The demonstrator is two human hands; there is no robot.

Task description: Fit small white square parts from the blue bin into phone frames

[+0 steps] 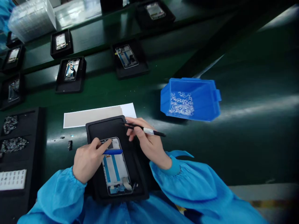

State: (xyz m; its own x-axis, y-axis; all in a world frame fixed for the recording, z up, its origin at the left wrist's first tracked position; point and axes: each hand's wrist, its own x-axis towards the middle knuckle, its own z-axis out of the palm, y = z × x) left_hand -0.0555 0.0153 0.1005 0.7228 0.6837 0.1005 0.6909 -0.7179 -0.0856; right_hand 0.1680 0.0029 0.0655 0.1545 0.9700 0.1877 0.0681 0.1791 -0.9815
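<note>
A phone frame with two blue strips lies in a black tray close to my body. My left hand is over the frame's upper left side, closed around a blue pry stick. Its index fingertip presses at the top of the frame, beside a dark square. At the tray's upper right edge, my right hand grips black tweezers with a white band. The tweezers point left above the bare upper part of the tray, and their tips are too fine to make out clearly.
A blue bin of small clear pieces stands at right. Behind the tray lies a white-edged sheet. More black trays with phone frames sit further back. At left is a parts tray; tiny dark parts lie beside it.
</note>
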